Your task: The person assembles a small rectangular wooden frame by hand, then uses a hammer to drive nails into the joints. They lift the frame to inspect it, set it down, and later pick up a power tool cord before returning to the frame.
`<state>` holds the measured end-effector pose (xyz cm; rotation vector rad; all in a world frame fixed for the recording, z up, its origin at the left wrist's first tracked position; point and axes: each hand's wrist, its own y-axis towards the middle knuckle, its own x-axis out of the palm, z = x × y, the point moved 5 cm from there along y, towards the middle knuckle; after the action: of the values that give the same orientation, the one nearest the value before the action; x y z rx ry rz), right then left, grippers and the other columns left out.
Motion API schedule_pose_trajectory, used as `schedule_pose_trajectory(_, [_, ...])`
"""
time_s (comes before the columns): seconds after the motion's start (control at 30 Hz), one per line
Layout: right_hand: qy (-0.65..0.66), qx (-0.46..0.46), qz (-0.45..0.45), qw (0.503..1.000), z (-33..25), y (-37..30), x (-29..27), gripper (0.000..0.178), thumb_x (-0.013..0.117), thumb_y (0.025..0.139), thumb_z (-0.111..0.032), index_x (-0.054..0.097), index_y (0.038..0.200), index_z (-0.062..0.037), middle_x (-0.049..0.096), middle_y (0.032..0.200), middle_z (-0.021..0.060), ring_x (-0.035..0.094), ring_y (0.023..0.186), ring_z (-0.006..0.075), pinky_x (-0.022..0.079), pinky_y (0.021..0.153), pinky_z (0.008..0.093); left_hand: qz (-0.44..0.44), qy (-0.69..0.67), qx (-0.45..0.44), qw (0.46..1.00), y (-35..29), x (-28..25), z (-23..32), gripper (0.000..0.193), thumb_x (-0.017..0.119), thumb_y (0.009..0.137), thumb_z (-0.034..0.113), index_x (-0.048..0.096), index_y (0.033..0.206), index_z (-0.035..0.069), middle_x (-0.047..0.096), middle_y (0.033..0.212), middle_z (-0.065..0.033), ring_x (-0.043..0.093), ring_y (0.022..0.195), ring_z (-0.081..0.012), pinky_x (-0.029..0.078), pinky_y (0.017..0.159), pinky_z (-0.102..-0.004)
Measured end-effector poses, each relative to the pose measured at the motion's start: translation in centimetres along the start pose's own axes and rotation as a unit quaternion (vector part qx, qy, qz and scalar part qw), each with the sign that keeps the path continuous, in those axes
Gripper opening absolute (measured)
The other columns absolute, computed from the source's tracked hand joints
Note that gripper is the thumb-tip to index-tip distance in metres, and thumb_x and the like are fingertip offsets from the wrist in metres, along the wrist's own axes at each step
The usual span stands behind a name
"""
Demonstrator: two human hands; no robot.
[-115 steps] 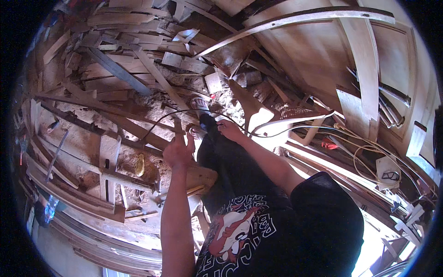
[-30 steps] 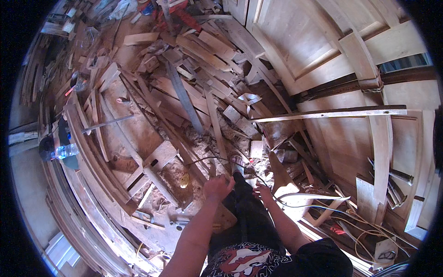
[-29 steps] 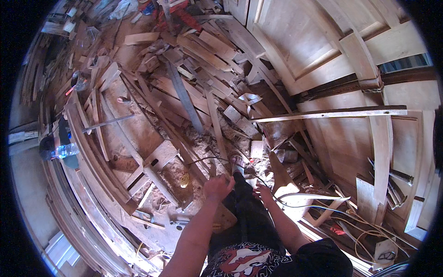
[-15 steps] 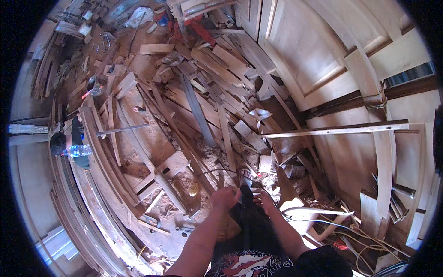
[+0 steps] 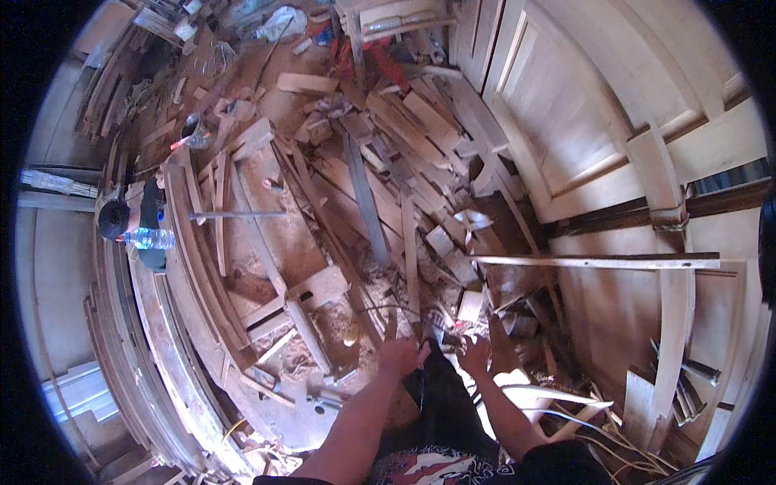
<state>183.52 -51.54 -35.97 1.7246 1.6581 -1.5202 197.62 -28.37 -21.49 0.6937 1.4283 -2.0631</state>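
Note:
My left hand (image 5: 400, 358) is closed beside my dark trouser leg (image 5: 436, 376), its fingers curled inward. The narrow tip of a wooden piece (image 5: 390, 327) shows just beyond it, but I cannot tell whether the hand holds it. My right hand (image 5: 475, 356) hovers on the other side of the leg, fingers apart and partly bent, with nothing seen in it. Ahead of my hands, a thin dark curved strip or cord (image 5: 388, 308) crosses over sawdust and wood scraps.
A wooden frame (image 5: 319, 291) lies to the left, with stacked long boards and a water bottle (image 5: 150, 238) beyond. Wood offcuts (image 5: 404, 153) are heaped ahead. Panelled doors (image 5: 566, 113) lean on the right, crossed by a long batten (image 5: 598, 261). Cables (image 5: 614, 453) trail at lower right.
The whole view has shifted, so the surroundings sit further right and the near things lower. My right hand has drawn slightly away from the trouser leg, with its fingers more spread.

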Motion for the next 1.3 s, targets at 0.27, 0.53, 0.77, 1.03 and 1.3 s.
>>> schedule_pose_trajectory(0.27, [0.05, 0.015, -0.161, 0.986, 3.4, -0.2, 7.5, 0.061, 0.074, 0.085, -0.027, 0.06, 0.143, -0.0122, 0.074, 0.117, 0.0227, 0.07, 0.11, 0.0446, 0.057, 0.095, 0.0533, 0.03, 0.023, 0.012, 0.999, 0.3, 0.4, 0.2, 0.066, 0.05, 0.102, 0.063, 0.066, 0.132, 0.007, 0.078, 0.095, -0.0187, 0.076, 0.087, -0.0412, 0.058, 0.081, -0.057])
schedule_pose_trajectory(0.53, [0.201, 0.108, 0.074, 0.971, 1.0, -1.1, -1.9, 0.059, 0.078, 0.086, -0.021, 0.062, 0.141, -0.0065, 0.066, 0.132, 0.0245, 0.06, 0.128, 0.0408, 0.046, 0.112, 0.0491, 0.063, 0.075, 0.021, 0.995, -1.1, -1.7, 1.4, 0.063, 0.046, 0.103, 0.063, 0.076, 0.109, 0.008, 0.078, 0.099, -0.0185, 0.076, 0.094, -0.0382, 0.059, 0.084, -0.0522])
schedule_pose_trajectory(0.77, [0.479, 0.181, 0.052, 0.857, 3.2, -3.7, -2.7, 0.062, 0.074, 0.092, -0.035, 0.058, 0.147, -0.0132, 0.067, 0.129, 0.0158, 0.063, 0.113, 0.0251, 0.05, 0.096, 0.0411, 0.092, 0.075, 0.045, 0.992, -1.0, -1.0, 0.8, 0.062, 0.049, 0.101, 0.065, 0.076, 0.111, 0.01, 0.078, 0.103, -0.0172, 0.076, 0.095, -0.0376, 0.059, 0.084, -0.0517])
schedule_pose_trajectory(1.03, [0.707, 0.221, 0.119, 0.661, 2.6, -7.0, -11.0, 0.023, 0.072, 0.095, -0.033, 0.066, 0.114, -0.0206, 0.053, 0.08, -0.0057, 0.039, 0.054, 0.0053, 0.028, 0.042, 0.0241, 0.262, -0.09, 0.32, 0.906, -8.4, -0.3, 2.1, 0.025, 0.07, 0.097, 0.03, 0.074, 0.098, 0.005, 0.072, 0.085, -0.0146, 0.072, 0.078, -0.0346, 0.056, 0.07, -0.0488])
schedule_pose_trajectory(1.3, [0.783, 0.18, 0.255, 0.539, 6.4, -10.7, -19.1, 0.027, 0.066, 0.1, -0.022, 0.065, 0.126, -0.0171, 0.059, 0.088, -0.0011, 0.058, 0.08, 0.0111, 0.053, 0.062, 0.036, 0.229, -0.22, 0.3, 0.9, -17.1, 4.6, -0.4, 0.021, 0.07, 0.098, 0.024, 0.075, 0.096, 0.004, 0.073, 0.084, -0.0156, 0.071, 0.074, -0.0344, 0.056, 0.068, -0.0451])
